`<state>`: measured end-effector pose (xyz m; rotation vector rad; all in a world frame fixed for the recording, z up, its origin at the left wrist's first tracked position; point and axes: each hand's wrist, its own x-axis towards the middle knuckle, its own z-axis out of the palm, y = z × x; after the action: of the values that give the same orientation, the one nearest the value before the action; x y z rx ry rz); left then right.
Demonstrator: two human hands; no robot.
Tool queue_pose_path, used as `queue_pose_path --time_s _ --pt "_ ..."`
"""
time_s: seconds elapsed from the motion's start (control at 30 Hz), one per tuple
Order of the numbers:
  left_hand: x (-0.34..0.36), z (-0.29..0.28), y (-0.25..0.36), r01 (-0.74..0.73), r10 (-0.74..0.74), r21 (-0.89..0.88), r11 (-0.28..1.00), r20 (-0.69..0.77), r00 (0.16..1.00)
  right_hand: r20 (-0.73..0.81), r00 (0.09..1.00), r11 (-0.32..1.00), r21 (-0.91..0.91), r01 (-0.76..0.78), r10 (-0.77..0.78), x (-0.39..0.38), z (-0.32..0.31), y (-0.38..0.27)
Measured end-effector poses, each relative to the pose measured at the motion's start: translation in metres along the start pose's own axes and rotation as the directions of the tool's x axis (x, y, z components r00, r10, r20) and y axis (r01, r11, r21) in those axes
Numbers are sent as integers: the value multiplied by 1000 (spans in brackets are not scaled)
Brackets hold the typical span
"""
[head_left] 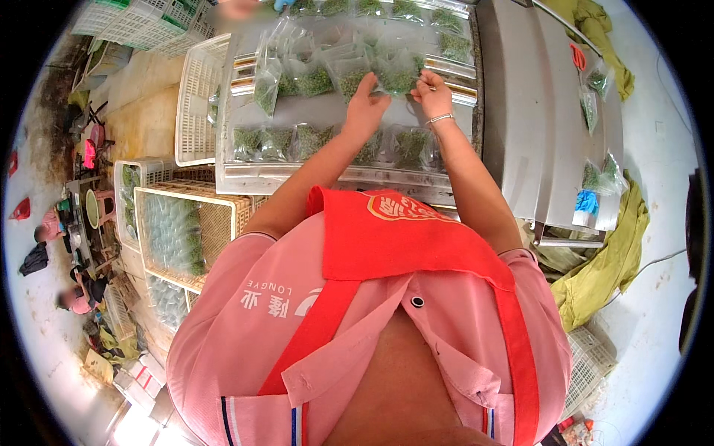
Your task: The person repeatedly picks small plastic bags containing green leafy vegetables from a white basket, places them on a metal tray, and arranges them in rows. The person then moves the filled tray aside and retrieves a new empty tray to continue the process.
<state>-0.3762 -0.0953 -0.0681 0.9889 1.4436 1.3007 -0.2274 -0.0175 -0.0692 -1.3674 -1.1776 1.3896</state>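
On the steel packing table (pixel 297 175), a clear plastic bag of small green berries (pixel 400 79) lies between my hands. My right hand (pixel 433 97), with a bracelet at its wrist, has its fingers pinched together at the bag's right edge. At the bag's lower left, my left hand (pixel 366 110) is open, thumb and fingers apart, its fingertips against the plastic of a neighbouring filled bag (pixel 349 80). More filled bags (pixel 314 80) stand in a row to the left. A nearer row of similar bags (pixel 309 140) runs along the table's near side.
White plastic crates (pixel 199 104) stand at the table's left, one cream crate (pixel 167 195) holding stacked bags. A steel surface (pixel 532 111) at the right carries loose bags (pixel 601 178) and red-handled scissors (pixel 577 56). Another person's hand (pixel 239 7) shows at the far side.
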Motion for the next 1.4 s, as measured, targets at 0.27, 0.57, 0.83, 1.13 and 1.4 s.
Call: queue_pose_path --time_s 0.27,0.57,0.83,1.13,1.4 --pt "6 11 2 -88 68 -124 988 -157 985 220 973 995 -80 -54 70 -7 -7 -12" --pt "17 6 34 31 -23 -105 994 80 997 100 981 986 4 -169 168 -31 -50 -29" --pt "37 41 13 -21 -117 586 810 197 973 30 1000 496 -868 27 -2 1 -91 6" --pt "6 68 15 -667 47 652 360 702 711 11 980 202 -979 -30 199 15 -94 2" --pt "2 77 4 -611 28 748 259 626 779 362 916 -246 -916 315 -174 31 -85 -5"
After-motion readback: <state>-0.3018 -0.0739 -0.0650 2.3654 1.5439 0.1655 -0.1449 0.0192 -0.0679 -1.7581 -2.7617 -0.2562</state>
